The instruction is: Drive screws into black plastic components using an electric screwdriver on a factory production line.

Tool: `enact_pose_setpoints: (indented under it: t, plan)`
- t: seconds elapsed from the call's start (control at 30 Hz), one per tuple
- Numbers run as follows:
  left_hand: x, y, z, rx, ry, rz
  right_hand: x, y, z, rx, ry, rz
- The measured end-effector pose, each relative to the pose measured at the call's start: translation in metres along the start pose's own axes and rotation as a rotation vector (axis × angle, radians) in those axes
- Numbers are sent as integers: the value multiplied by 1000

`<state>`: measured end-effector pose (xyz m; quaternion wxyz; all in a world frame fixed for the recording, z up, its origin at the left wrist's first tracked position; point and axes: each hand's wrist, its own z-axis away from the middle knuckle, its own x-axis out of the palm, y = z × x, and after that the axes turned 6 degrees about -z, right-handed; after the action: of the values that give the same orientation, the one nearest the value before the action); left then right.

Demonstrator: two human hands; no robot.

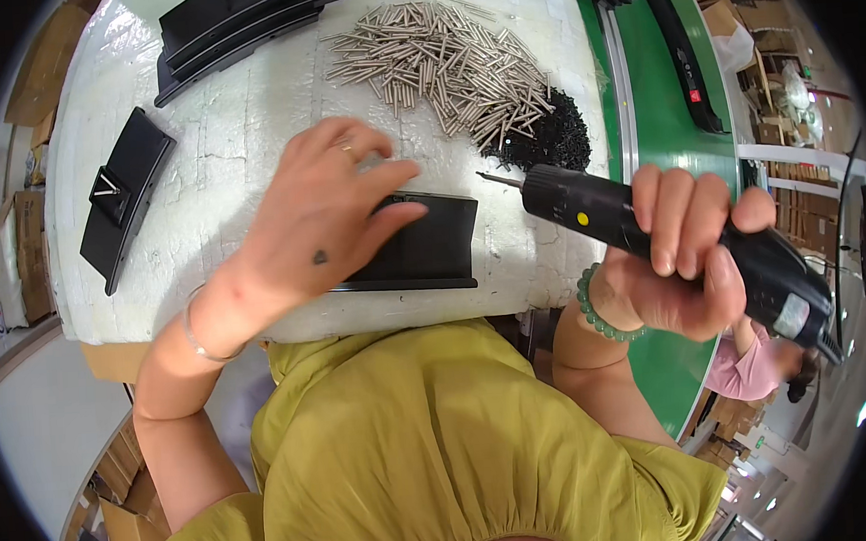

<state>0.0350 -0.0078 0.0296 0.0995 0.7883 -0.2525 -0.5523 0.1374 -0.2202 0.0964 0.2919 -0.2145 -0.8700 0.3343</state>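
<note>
My right hand (691, 247) is wrapped round a black electric screwdriver (581, 199), whose thin bit points left over the table. Above a black plastic part (427, 241) near the table's front edge hovers my left hand (326, 198), slightly blurred, fingers apart; it hides the part's left side. I see nothing between those fingers, though the far fingertips are partly hidden. Beyond the bit lies a heap of small black screws (548, 137). Next to it spreads a large pile of silver metal pins (442, 64).
A similar black part (126, 198) with metal pins on it lies at the left. Several black parts (244, 31) are stacked at the far left. Right of the white padded table (222, 164) runs a green surface (663, 72) with a long black piece. Another person (751, 362) is at the right.
</note>
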Motion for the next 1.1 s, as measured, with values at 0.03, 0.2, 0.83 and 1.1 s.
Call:
enact_pose_setpoints:
  t: [0.03, 0.2, 0.83, 1.1]
  plan:
    - [5, 6, -9, 8, -3, 6, 2, -6, 0, 8, -17, -6]
    - [24, 11, -28, 133, 169, 143, 8, -18, 0, 37, -38, -54]
    - [19, 8, -19, 46, 41, 740, 27, -3, 2, -127, -85, -328]
    - [9, -50, -40, 46, 140, 53, 9, -7, 2, -40, -41, -54]
